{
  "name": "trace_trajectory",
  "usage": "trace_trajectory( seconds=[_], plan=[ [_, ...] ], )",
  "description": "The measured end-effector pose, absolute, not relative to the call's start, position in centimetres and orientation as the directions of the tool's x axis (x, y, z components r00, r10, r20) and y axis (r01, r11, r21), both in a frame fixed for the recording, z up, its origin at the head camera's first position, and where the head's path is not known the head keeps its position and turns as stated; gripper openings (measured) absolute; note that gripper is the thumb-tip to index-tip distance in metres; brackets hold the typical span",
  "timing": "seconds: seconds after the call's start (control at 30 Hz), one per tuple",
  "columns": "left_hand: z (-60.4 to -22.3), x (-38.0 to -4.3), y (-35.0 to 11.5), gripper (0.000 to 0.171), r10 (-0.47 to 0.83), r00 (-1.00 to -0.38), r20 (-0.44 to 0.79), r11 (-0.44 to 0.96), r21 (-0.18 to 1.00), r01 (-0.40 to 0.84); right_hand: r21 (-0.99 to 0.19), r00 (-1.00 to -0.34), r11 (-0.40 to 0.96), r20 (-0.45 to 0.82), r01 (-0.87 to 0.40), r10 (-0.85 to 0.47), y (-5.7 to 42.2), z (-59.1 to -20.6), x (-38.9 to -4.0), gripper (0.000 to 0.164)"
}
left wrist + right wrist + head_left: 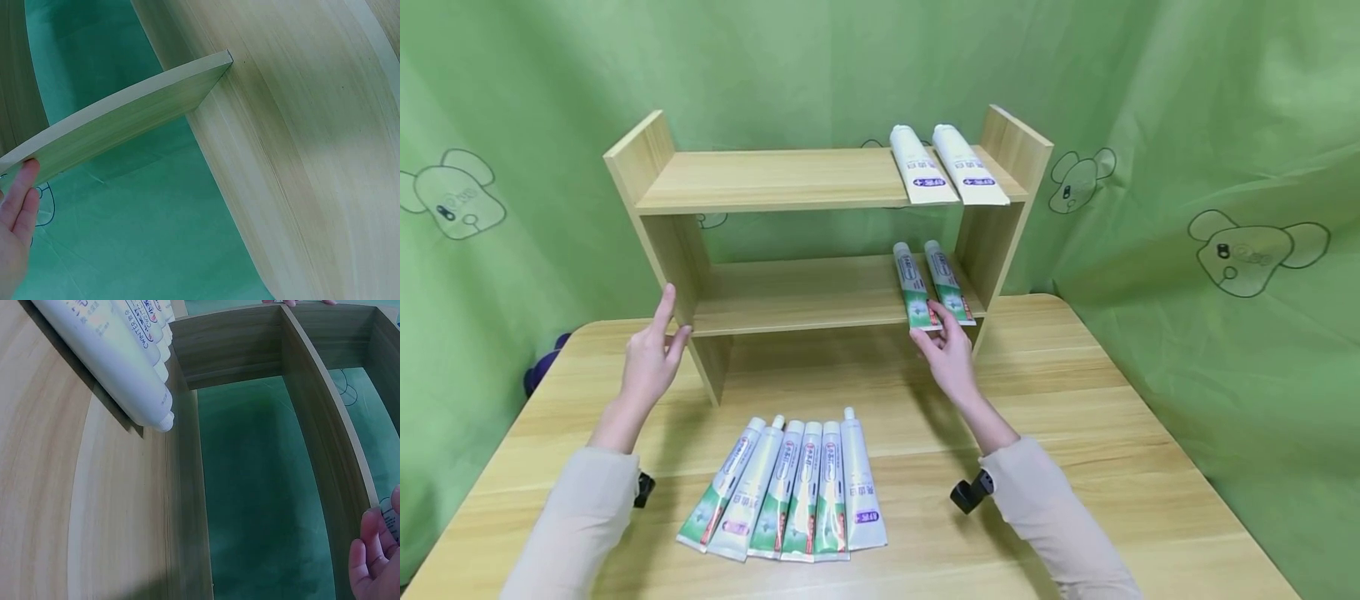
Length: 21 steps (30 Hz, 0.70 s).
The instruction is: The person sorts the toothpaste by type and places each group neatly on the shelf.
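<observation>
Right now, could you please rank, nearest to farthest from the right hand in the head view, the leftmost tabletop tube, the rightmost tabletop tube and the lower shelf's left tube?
1. Lower shelf's left tube: at the right hand.
2. Rightmost tabletop tube: below and left of the hand.
3. Leftmost tabletop tube: farthest left of the three.

Greens and whites

Two tubes (913, 287) by the right hand (947, 354) were silvery and green with red patches; white tubes (917, 162) above it carried purple labels. To its left, pale grain striped the shelf (805, 293); beyond it, dark animal-head outlines (1243, 258) patterned the green curtain (820, 75).
</observation>
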<state>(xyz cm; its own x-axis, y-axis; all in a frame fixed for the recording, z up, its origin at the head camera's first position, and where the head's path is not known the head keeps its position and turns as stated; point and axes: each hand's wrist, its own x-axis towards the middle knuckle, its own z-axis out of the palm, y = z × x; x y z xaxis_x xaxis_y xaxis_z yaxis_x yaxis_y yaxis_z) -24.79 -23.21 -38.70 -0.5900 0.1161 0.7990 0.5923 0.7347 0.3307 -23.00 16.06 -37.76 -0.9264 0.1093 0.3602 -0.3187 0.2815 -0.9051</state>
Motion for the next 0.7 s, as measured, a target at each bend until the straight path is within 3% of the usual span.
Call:
trace_trajectory(
  seconds=[0.4,0.7],
  plan=[
    [-38.6,-24.6,-23.2,0.080,0.110,-0.605,0.789,0.735,0.345,0.584,-0.924,-0.932,0.227,0.340,-0.307,0.123,16.2,-37.8,-22.9,0.057],
    [-38.6,-24.6,-23.1,0.082,0.115,-0.595,0.795,0.730,0.339,0.593,-0.917,-0.915,0.182,0.381,-0.356,0.131,16.1,-36.3,-20.2,0.061]
  ],
)
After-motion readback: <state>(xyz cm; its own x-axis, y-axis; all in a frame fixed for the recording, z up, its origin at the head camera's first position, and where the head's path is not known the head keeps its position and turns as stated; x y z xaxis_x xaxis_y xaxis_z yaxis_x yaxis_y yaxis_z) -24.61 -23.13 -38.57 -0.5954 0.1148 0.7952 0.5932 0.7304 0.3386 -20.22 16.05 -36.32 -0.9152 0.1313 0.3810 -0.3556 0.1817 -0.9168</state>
